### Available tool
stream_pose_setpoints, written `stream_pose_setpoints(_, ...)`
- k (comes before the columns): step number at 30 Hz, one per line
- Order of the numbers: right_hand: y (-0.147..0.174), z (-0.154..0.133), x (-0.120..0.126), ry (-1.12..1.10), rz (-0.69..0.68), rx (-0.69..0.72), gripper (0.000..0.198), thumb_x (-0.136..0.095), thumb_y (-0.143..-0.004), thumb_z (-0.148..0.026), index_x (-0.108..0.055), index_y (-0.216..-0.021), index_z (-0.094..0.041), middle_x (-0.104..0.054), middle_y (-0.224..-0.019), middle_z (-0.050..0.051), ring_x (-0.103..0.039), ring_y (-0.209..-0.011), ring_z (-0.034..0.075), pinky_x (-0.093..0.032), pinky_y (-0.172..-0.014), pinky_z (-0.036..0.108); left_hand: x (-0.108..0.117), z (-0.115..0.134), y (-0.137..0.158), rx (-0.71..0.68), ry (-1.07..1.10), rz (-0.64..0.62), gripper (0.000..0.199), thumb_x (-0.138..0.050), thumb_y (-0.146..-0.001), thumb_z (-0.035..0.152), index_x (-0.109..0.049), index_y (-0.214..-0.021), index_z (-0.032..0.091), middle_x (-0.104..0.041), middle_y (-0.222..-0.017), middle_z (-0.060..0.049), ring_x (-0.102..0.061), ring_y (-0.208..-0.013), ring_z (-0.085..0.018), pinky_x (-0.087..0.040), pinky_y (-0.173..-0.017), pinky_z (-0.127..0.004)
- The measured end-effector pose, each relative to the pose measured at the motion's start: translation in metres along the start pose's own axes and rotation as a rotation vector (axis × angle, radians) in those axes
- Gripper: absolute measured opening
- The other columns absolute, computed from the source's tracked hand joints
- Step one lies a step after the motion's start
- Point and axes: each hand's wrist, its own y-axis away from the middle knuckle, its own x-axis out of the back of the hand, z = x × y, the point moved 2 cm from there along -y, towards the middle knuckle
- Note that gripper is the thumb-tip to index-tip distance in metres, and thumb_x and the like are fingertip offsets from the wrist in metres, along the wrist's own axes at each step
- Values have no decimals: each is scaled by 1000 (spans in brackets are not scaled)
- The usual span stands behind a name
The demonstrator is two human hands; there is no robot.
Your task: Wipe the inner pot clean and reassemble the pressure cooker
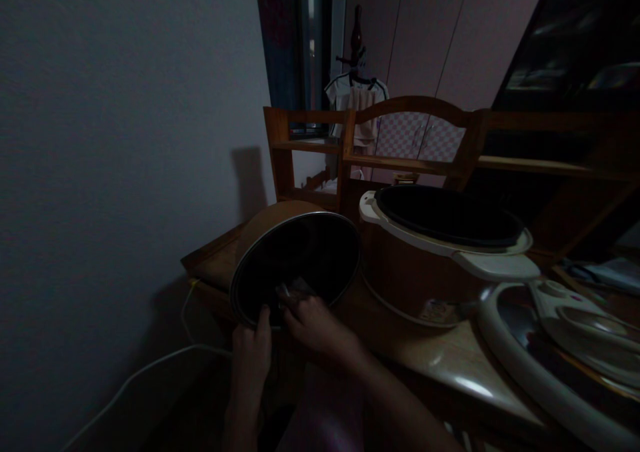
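Observation:
A large round pot (295, 259), tan outside and dark inside, lies tilted on the wooden desk with its mouth facing me. My left hand (253, 335) grips its near rim, thumb over the edge and the other fingers hidden beneath. Just inside the mouth, my right hand (310, 315) is closed on a crumpled greyish cloth (297, 287), which lies against the dark inner wall. The dim light hides the cloth's exact kind. To the right stands a big cooker body (415, 265) with white handles, its black opening uncovered.
A cooker lid (560, 345) rests at the desk's right front. Behind the pots rises a wooden shelf frame (415, 165). The grey wall (150, 139) is close on the left, where a white cord (150, 369) hangs. The desk's shiny front edge (450, 365) runs before me.

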Motion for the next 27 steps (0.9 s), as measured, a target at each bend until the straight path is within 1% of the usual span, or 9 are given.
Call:
stream_pose_setpoints(3, -5, 3, -5, 45, -14, 3, 42, -38, -103, -24, -49, -141, -12, -60, -132, 16, -60, -117, 26, -47, -101, 38, 0, 0, 2, -23, -18, -12, 40, -38, -86, 17, -72, -104, 11, -69, -74, -14, -65, -75, -26, -54, -76, -40)
stream_pose_setpoints(6, -8, 5, -9, 51, -12, 15, 40, -38, -103, -22, -52, -139, -12, -62, -129, 15, -60, -116, 25, -47, -100, 37, -1, -1, 3, -37, -11, -2, 40, -38, -87, 18, -72, -106, 11, -70, -80, -16, -66, -80, -27, -54, -79, -41)
stream_pose_setpoints(10, -10, 5, -11, 69, 1, 22, 42, -39, -102, -21, -51, -141, -12, -61, -131, 15, -57, -120, 25, -45, -103, 37, -3, -1, 4, -37, -52, -37, 41, -37, -86, 16, -71, -107, 8, -69, -80, -17, -66, -78, -28, -53, -77, -42)
stream_pose_setpoints(13, -9, 4, -8, 60, -4, 37, 40, -38, -102, -20, -53, -138, -13, -58, -136, 14, -54, -126, 24, -42, -107, 36, -5, 2, 3, -28, -55, -51, 39, -39, -85, 16, -71, -107, 10, -69, -78, -15, -65, -75, -27, -53, -73, -40)
stream_pose_setpoints(14, -8, 3, -6, 43, -5, 31, 39, -38, -102, -20, -54, -137, -14, -58, -135, 13, -54, -125, 23, -42, -106, 35, -5, 4, 3, -26, -46, -49, 39, -40, -84, 16, -71, -107, 11, -68, -77, -14, -65, -74, -26, -53, -72, -39)
stream_pose_setpoints(18, 1, -1, 5, -59, -20, -31, 35, -41, -102, -21, -58, -132, -17, -65, -124, 9, -62, -112, 20, -46, -98, 30, -4, 6, 1, -20, -9, -37, 37, -42, -82, 15, -72, -104, 11, -68, -74, -13, -65, -70, -25, -52, -70, -37)
stream_pose_setpoints(21, 11, -4, 14, -126, -25, -34, 33, -44, -101, -21, -59, -130, -20, -65, -125, 7, -62, -112, 19, -45, -99, 28, -2, 6, -1, -11, -2, -24, 38, -40, -82, 15, -72, -102, 11, -70, -77, -14, -65, -73, -26, -53, -71, -38)
stream_pose_setpoints(24, 19, -4, 19, -180, -25, -27, 36, -46, -99, -19, -59, -133, -22, -64, -126, 6, -61, -113, 19, -44, -99, 28, -1, 7, -2, 0, 1, -24, 39, -39, -82, 16, -72, -102, 13, -71, -78, -14, -66, -76, -27, -54, -72, -39)
stream_pose_setpoints(27, 22, 3, 18, -264, -37, -42, 42, -46, -97, -17, -59, -136, -25, -68, -119, 3, -64, -105, 19, -47, -93, 28, -1, 8, -2, -9, 6, -9, 40, -38, -83, 17, -72, -103, 12, -71, -79, -15, -67, -78, -27, -54, -73, -39)
